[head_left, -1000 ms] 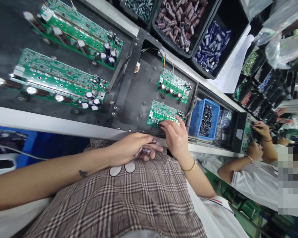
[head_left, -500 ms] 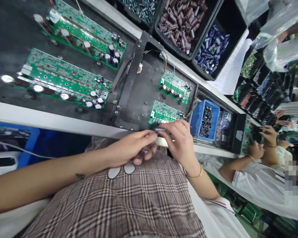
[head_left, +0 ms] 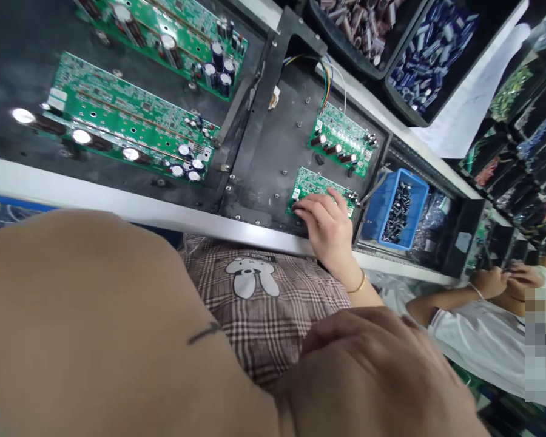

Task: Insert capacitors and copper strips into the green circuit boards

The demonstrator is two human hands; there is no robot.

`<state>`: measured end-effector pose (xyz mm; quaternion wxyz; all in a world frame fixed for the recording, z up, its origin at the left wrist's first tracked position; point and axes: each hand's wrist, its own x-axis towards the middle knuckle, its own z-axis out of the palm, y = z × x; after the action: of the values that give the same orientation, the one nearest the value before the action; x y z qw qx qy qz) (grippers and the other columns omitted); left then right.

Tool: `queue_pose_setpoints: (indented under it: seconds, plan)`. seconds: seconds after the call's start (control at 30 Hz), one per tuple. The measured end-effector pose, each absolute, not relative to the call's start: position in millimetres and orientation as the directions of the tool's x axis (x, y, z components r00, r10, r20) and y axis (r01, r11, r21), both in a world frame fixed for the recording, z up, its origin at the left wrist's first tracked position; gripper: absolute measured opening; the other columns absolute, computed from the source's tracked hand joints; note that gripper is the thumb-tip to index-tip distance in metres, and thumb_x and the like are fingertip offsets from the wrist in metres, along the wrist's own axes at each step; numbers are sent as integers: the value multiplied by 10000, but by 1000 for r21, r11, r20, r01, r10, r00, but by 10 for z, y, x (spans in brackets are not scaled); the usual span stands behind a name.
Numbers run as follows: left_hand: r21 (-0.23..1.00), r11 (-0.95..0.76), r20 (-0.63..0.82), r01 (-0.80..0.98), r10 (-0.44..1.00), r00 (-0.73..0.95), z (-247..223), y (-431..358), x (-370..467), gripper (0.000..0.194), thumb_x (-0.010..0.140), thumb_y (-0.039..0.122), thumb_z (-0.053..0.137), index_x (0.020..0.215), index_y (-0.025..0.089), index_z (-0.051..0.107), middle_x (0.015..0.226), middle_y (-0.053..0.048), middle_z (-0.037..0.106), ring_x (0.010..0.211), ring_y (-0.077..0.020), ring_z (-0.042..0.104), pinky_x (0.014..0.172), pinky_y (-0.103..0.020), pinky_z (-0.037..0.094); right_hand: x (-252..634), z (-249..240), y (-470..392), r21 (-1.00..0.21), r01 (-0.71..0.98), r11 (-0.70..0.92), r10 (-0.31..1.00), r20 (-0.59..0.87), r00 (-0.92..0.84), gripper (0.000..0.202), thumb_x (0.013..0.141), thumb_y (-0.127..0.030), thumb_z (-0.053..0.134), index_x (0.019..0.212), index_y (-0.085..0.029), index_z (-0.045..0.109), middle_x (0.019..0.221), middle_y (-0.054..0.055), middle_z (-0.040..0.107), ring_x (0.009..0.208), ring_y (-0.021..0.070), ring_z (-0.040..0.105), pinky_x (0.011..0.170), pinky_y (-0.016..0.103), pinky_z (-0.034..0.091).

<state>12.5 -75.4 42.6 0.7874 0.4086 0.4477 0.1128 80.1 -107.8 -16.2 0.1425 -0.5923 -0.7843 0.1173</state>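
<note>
My right hand [head_left: 330,227] reaches over the lower of two small green circuit boards [head_left: 321,179]. Its thumb and fingertips are pinched at the board's left end around a small dark capacitor [head_left: 296,207], mostly covered by the fingers. My left hand [head_left: 373,364] is raised very near the camera, large and partly blurred, over the checked apron. Its fingers are curled, and whatever lies inside them is hidden. Just above, the other small board [head_left: 346,136] carries a row of brown capacitors along its lower edge and coloured wires at its left end.
Two larger green boards [head_left: 131,118] with capacitors lie in the dark tray at left. A blue bin [head_left: 373,212] of small black parts stands right of my right hand. Black bins [head_left: 395,97] of brown and blue capacitors sit behind. A co-worker's hands [head_left: 491,282] are farther right.
My hands were together in front of the table edge with a capacitor at the right fingertips. The right hand has moved onto the lower board; the left has risen toward the camera.
</note>
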Motion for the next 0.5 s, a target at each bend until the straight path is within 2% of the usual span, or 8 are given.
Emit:
queue_pose_setpoints:
  seconds: [0.1, 0.2, 0.3, 0.37, 0.43, 0.5]
  plan:
    - [793, 593, -595, 140, 705, 386, 290, -853, 235, 545, 913, 204, 398, 1437, 355, 382, 1140, -72, 610, 1184, -311, 496, 867, -464, 470, 809, -156, -1083, -334, 898, 286, 958, 82, -274, 180, 965, -228, 470, 1011, -255, 642, 997, 12, 692, 944, 155, 635, 1123, 461, 336]
    - [838, 531, -545, 124, 806, 231, 188, -967, 357, 506, 953, 168, 324, 1441, 296, 369, 1171, -85, 598, 1259, -304, 434, 977, -490, 402, 812, -151, -1095, -286, 901, 327, 945, 80, -317, 181, 964, -211, 468, 1006, -229, 643, 997, 29, 695, 942, 161, 640, 1125, 455, 341]
    - [833, 499, -541, 242, 825, 164, 115, -1079, 421, 500, 962, 137, 297, 1428, 302, 373, 1247, -87, 562, 1322, -310, 365, 1044, -541, 333, 807, -167, -1124, -246, 886, 393, 919, 92, -383, 208, 960, -168, 450, 1033, -213, 639, 1029, 46, 692, 965, 171, 637, 1129, 468, 340]
    - [776, 508, -577, 374, 811, 96, 116, -1127, 400, 508, 971, 135, 222, 1444, 272, 345, 1343, -119, 488, 1370, -325, 289, 1082, -593, 262, 797, -181, -1139, -224, 874, 431, 902, 115, -415, 217, 956, -162, 455, 1055, -221, 640, 1031, 46, 696, 963, 175, 638, 1123, 485, 350]
    - [714, 549, -648, 433, 753, 113, 186, -1091, 348, 537, 969, 146, 111, 1479, 198, 272, 1423, -179, 383, 1411, -356, 182, 1100, -654, 171, 784, -184, -1129, -182, 863, 471, 881, 148, -450, 221, 951, -156, 464, 1049, -216, 653, 1004, 44, 707, 933, 170, 647, 1110, 489, 373]
    - [719, 567, -688, 402, 660, 302, 331, -889, 307, 525, 968, 169, 120, 1470, 157, 275, 1410, -222, 373, 1403, -403, 175, 1073, -698, 175, 776, -167, -1080, -110, 853, 510, 851, 208, -482, 255, 963, -155, 432, 972, -204, 682, 922, 17, 717, 870, 137, 657, 1086, 421, 421]
